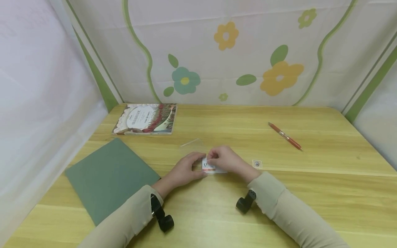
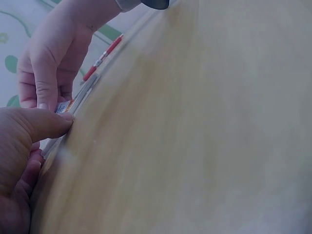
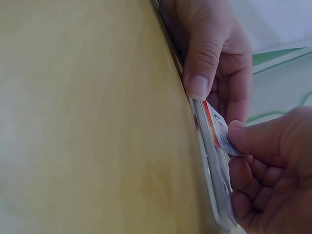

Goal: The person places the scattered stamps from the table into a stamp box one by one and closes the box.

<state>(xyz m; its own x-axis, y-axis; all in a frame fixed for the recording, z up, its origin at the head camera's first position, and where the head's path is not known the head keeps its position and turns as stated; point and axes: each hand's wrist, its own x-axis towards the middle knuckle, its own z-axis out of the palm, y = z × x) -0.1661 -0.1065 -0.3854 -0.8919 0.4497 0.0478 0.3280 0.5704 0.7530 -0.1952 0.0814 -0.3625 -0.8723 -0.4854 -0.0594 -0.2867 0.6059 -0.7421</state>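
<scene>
My left hand [image 1: 185, 169] grips the left end of a small flat white case [image 1: 221, 171] lying on the table, thumb on its near edge and fingers at its far side. On the case is a printed paper label [image 1: 208, 165] with an orange-red band. My right hand [image 1: 224, 159] pinches this label between thumb and index finger. In the right wrist view the label [image 3: 219, 129] stands tilted up from the case, its corner near my left thumb. The far side of the case is hidden behind the fingers.
A small square sticker [image 1: 257, 164] lies right of my right hand, with a red pen [image 1: 285, 136] farther back. Beyond the hands is a clear plastic piece [image 1: 190, 143]. A dark green folder [image 1: 111, 179] lies at the left, below a picture book [image 1: 145, 119].
</scene>
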